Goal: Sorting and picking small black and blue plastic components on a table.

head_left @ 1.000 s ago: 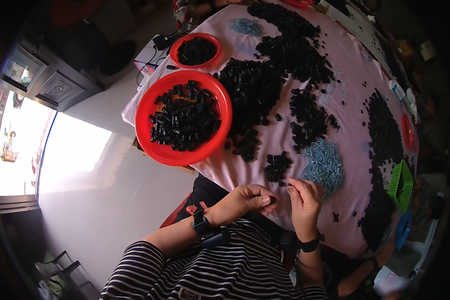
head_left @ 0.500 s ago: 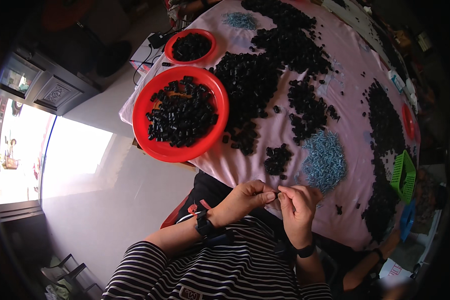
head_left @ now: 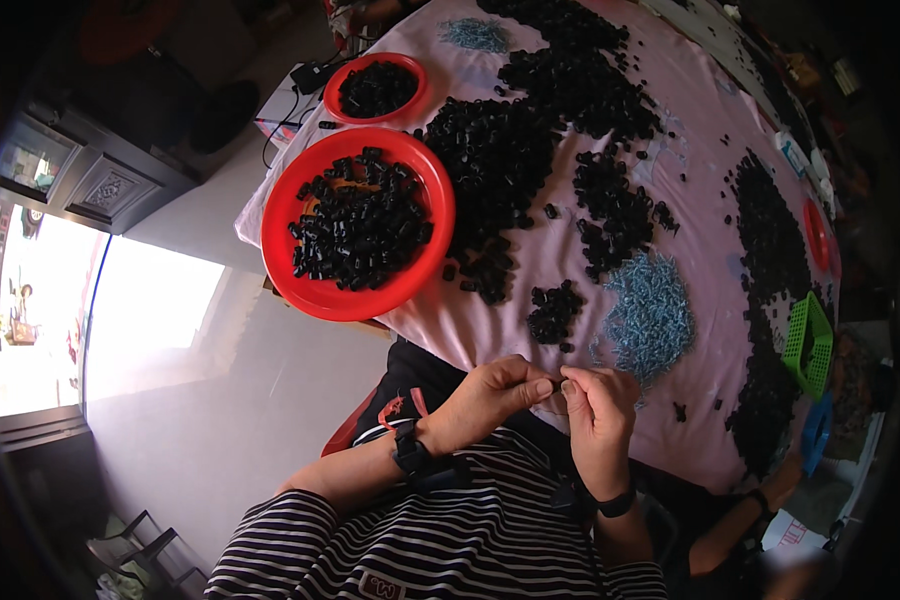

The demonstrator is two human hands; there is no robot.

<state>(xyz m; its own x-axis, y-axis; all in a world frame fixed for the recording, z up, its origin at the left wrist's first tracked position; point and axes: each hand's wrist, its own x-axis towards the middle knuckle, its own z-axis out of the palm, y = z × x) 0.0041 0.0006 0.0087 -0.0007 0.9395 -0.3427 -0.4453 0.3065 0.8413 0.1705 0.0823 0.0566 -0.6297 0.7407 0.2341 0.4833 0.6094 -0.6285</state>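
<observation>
My left hand (head_left: 492, 403) and my right hand (head_left: 598, 418) meet over the near edge of the cloth-covered table. Thumb and forefinger are pinched on both sides around a small black part (head_left: 558, 385), mostly hidden by the fingertips. Just beyond my right hand lies a heap of thin light-blue pieces (head_left: 650, 315). A small cluster of short black plastic parts (head_left: 554, 312) sits beyond the fingertips. To the left, a large red basin (head_left: 280, 270) holds many similar black parts.
A smaller red basin (head_left: 422, 98) of black parts stands behind the large one. Big black heaps (head_left: 495, 160) spread over the pink cloth (head_left: 710, 370). A green basket (head_left: 808, 345) stands at the right edge, near another person's arm (head_left: 730, 535).
Both hands stay pinched together in nearly the same place. My fingertips have shifted slightly around the small black part, which shows less now. The whole view has moved a little.
</observation>
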